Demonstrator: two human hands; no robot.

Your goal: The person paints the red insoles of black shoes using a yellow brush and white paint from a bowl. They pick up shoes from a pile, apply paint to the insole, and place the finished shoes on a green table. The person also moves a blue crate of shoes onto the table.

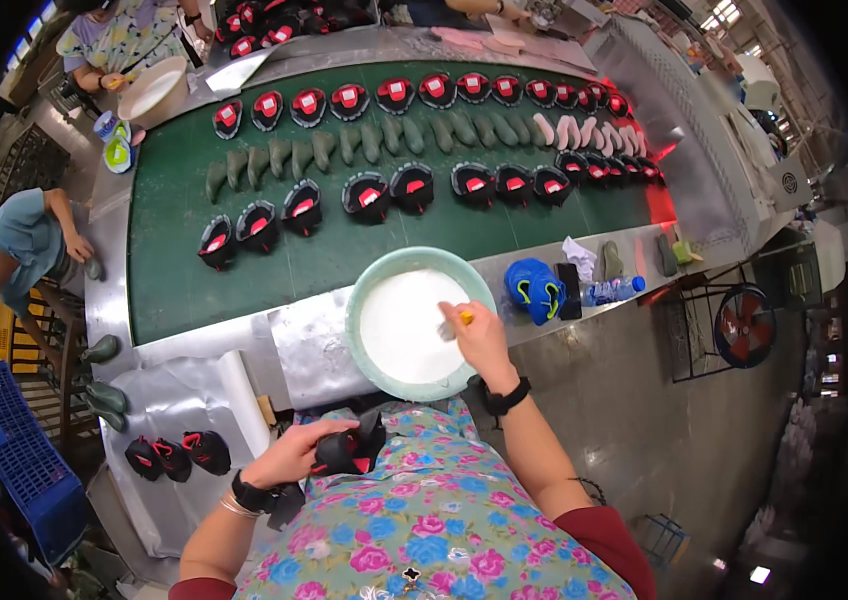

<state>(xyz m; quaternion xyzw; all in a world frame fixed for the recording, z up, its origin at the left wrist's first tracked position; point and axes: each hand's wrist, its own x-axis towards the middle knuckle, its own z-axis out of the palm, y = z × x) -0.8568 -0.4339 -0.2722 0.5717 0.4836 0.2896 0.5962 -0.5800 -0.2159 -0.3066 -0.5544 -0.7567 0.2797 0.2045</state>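
My right hand (pixel 479 340) is closed round a small brush (pixel 454 323) with a yellow handle. Its bristle end dips at the surface of white liquid in a pale green basin (pixel 356 345), which stands at the near edge of the table. Lower left, over my flowered apron, my left hand (pixel 296 450) grips a black and red shoe upper (pixel 352 450); part of the upper is hidden by my fingers. Several similar black uppers (pixel 172 460) lie on a silvery sheet to the left of my left hand.
A green conveyor belt (pixel 174 310) carries rows of shoe uppers (pixel 394 92), dark green shoe lasts (pixel 369 140) and pink lasts (pixel 564 130). Right of the basin lie a blue shoe (pixel 534 290) and a water bottle (pixel 612 290). Co-workers (pixel 29 235) sit left and far; a fan (pixel 746 325) stands right.
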